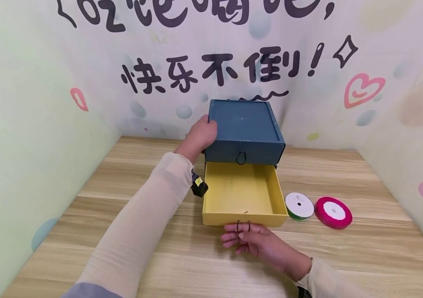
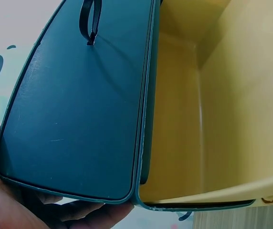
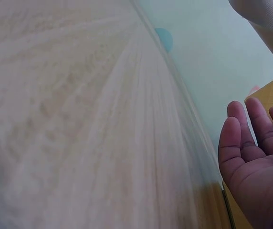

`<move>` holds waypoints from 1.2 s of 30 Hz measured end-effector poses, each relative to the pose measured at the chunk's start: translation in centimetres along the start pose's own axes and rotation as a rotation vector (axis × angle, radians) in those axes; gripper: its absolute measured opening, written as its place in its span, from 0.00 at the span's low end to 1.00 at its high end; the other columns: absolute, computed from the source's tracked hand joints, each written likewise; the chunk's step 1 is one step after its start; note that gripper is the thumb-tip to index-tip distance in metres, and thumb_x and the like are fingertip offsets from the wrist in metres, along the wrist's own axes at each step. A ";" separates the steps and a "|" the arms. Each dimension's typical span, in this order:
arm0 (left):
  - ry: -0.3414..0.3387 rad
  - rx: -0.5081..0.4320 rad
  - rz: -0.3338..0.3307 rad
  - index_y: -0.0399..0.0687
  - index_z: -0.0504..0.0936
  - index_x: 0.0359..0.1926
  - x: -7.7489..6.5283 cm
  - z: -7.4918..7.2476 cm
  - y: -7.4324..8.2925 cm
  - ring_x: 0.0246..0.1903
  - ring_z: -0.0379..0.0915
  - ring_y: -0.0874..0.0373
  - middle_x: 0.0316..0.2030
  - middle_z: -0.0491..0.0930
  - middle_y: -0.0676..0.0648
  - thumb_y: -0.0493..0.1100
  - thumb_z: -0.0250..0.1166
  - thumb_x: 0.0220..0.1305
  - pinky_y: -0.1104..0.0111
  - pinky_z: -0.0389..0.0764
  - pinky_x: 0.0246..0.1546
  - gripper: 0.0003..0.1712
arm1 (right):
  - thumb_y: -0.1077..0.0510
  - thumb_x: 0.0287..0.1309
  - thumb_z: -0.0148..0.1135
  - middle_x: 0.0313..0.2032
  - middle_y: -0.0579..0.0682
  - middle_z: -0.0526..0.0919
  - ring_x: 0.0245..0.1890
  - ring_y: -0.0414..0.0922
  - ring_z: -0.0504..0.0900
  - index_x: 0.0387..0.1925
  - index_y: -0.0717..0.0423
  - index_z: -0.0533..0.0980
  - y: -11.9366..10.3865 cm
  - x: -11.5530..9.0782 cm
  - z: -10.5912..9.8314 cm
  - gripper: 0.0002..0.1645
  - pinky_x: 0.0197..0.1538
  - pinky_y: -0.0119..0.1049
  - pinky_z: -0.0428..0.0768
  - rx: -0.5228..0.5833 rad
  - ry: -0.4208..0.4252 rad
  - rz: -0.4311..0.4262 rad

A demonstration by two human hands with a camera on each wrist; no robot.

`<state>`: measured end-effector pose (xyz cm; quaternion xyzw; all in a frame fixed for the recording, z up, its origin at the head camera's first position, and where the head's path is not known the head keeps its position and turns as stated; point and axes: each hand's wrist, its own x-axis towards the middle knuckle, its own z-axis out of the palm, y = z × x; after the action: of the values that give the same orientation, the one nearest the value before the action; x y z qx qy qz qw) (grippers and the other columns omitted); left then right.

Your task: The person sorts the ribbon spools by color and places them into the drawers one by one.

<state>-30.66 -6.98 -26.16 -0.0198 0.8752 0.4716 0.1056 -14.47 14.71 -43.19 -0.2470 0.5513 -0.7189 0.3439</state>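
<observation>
A small two-tier drawer box has a dark blue upper drawer (image 1: pixel 244 152) with a black loop on its front. Below it, a yellow drawer (image 1: pixel 242 219) is pulled out, and a tiny dark mark shows inside near its front wall. My left hand (image 1: pixel 201 133) grips the left side of the blue box; in the left wrist view its fingers (image 2: pixel 91 212) wrap the side. At the yellow drawer's front, my right hand (image 1: pixel 257 242) has a finger through the black loop pull (image 1: pixel 249 226), thumb close against it. The right wrist view shows the other fingers (image 3: pixel 231 138) loosely bent.
Right of the yellow drawer lie a white-faced spool of green ribbon (image 1: pixel 299 205) and a spool of magenta ribbon (image 1: pixel 333 212). Everything stands on a wood-grain table (image 1: pixel 181 265). A printed backdrop (image 1: pixel 181 111) rises behind it, with side panels at left and right.
</observation>
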 end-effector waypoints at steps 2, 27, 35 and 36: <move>0.000 0.002 0.001 0.54 0.38 0.80 0.0 0.0 0.0 0.73 0.49 0.48 0.78 0.44 0.50 0.55 0.33 0.80 0.52 0.66 0.65 0.34 | 0.62 0.75 0.43 0.58 0.55 0.79 0.57 0.47 0.79 0.66 0.62 0.70 0.0 -0.1 0.1 0.23 0.54 0.38 0.76 -0.005 0.001 -0.007; 0.007 -0.007 0.006 0.54 0.40 0.80 0.1 0.1 0.0 0.70 0.56 0.47 0.77 0.49 0.48 0.55 0.33 0.80 0.51 0.69 0.63 0.33 | 0.61 0.75 0.45 0.59 0.57 0.78 0.58 0.47 0.78 0.68 0.72 0.63 0.4 -0.8 0.7 0.26 0.55 0.38 0.77 0.004 0.007 0.041; 0.009 -0.012 0.008 0.54 0.40 0.80 0.0 0.1 0.0 0.71 0.55 0.47 0.77 0.49 0.48 0.55 0.33 0.80 0.51 0.68 0.64 0.34 | 0.61 0.75 0.45 0.59 0.57 0.79 0.58 0.48 0.78 0.68 0.73 0.63 0.5 -0.8 0.7 0.26 0.55 0.38 0.77 0.009 0.002 0.030; 0.009 -0.013 0.008 0.54 0.40 0.80 0.0 0.1 0.0 0.71 0.55 0.47 0.77 0.49 0.48 0.55 0.33 0.80 0.51 0.68 0.63 0.34 | 0.61 0.75 0.45 0.59 0.57 0.79 0.58 0.48 0.78 0.68 0.73 0.63 0.5 -0.8 0.7 0.26 0.55 0.38 0.77 0.009 0.002 0.030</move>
<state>-30.65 -6.92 -26.25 -0.0191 0.8727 0.4777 0.0996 -13.34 14.78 -43.52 -0.2366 0.5518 -0.7165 0.3552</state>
